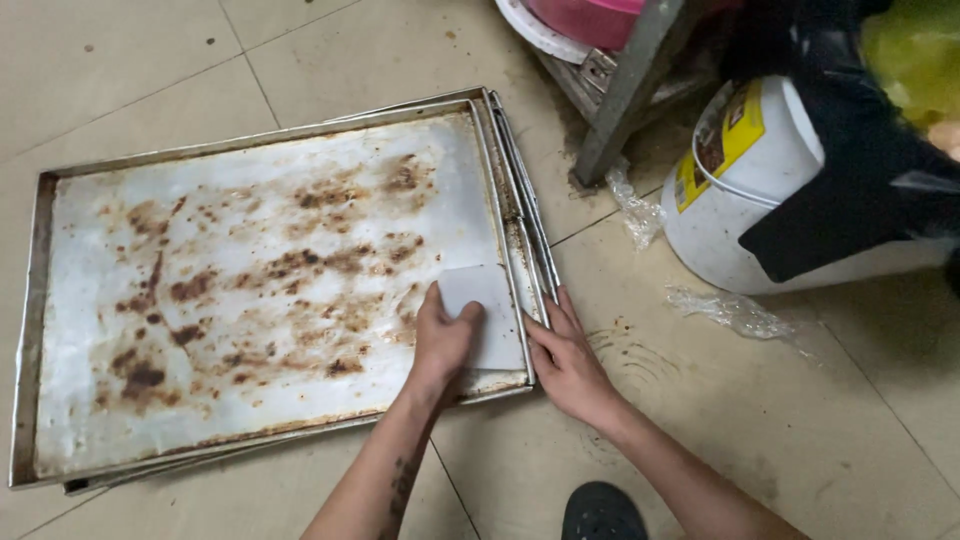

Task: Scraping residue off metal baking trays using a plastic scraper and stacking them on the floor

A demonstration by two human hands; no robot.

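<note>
Both hands rest at the near right corner of a big metal baking tray (270, 290) that lies flat on the floor. The left hand (442, 340) presses down on a small white pad (487, 310), fingers curled over its near edge, so the pad sits flat against the tray's bottom just inside the right rim. The right hand (565, 360) lies with fingers stretched and close together along the outside of that rim, touching it and holding nothing.

The tray is rectangular, with a low raised rim, and its bottom is pale and dull, spotted with brown rust or burnt patches that gather toward the middle and the left. More tray edges (520, 190) show beneath it along the right side and the near left corner, so it sits on a stack.

The floor (130, 70) is of large beige tiles with thin joints, grimy and stained near the right of the trays. A grey metal leg (625, 95) of some stand rises at the top, with a pink bowl (590, 18) on a white plate behind it. To the right stands a white plastic bucket (740, 210) with a yellow label, partly covered by black cloth (860, 170). Scraps of clear plastic wrap (730, 312) lie on the tiles beside it. A dark shoe tip (600, 512) shows at the bottom edge.
</note>
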